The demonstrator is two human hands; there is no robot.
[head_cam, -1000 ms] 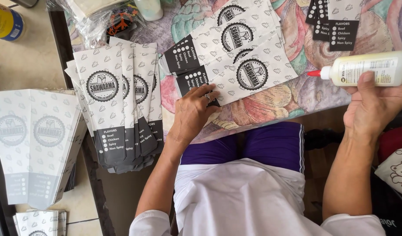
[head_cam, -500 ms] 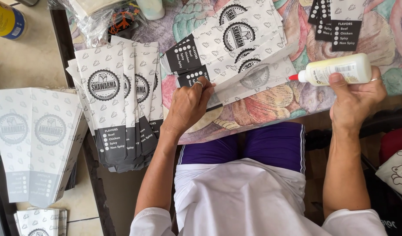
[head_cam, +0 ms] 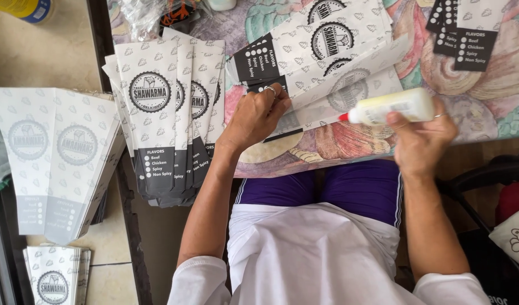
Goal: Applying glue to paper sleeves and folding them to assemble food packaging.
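Your right hand (head_cam: 420, 141) is closed around a glue bottle (head_cam: 390, 107), held on its side above the table (head_cam: 496, 118) with its red tip pointing left, just over the edge of the paper sleeves (head_cam: 327, 68) stacked in front of you. The bottle is translucent and looks filled with a pale yellowish-white glue along most of its length. Your left hand (head_cam: 253, 118) lies palm down with fingers curled, pressing on the near left corner of that stack; it pins the paper rather than gripping it, and a ring shows on one finger. The top sleeve is partly folded over, one flap raised at a slant beside the bottle tip. To your left, a fanned pile (head_cam: 169, 113) of finished sleeves hangs over the table edge, dark ends toward you. Farther left, a second pile (head_cam: 50, 158) lies face down on a lower surface, and a smaller pile (head_cam: 53, 277) sits below it. At the top left corner a yellow can (head_cam: 31, 8) is only partly in view; its contents cannot be seen. More sleeves (head_cam: 468, 31) lie at the top right.
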